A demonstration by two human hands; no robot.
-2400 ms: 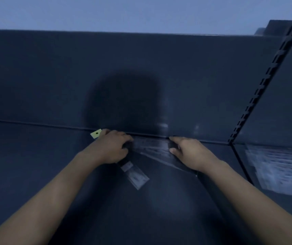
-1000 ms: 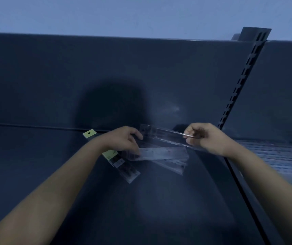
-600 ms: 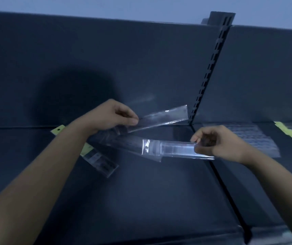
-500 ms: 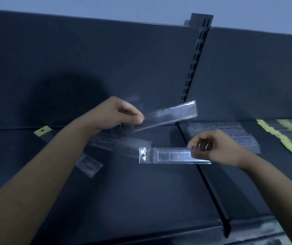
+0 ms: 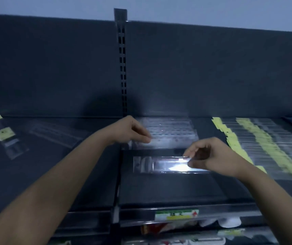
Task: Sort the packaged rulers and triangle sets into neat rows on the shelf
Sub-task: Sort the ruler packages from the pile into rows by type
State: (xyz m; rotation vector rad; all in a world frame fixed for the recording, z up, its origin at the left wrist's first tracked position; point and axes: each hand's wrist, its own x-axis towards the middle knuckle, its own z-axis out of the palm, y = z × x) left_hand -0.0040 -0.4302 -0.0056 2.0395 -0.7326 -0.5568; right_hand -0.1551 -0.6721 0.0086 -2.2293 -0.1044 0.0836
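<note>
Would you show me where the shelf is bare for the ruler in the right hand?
Bare shelf: between the clear ruler row and the front edge, left of the crowded yellow-tagged packs; also the left bay's front.

Ruler pack [image 5: 161,164] in front of ruler stack [image 5: 170,133], right bay [image 5: 168,188] — overlapped row [image 5: 265,145] to their right, loose packs [image 5: 7,138] left of the upright [image 5: 122,68].
</note>
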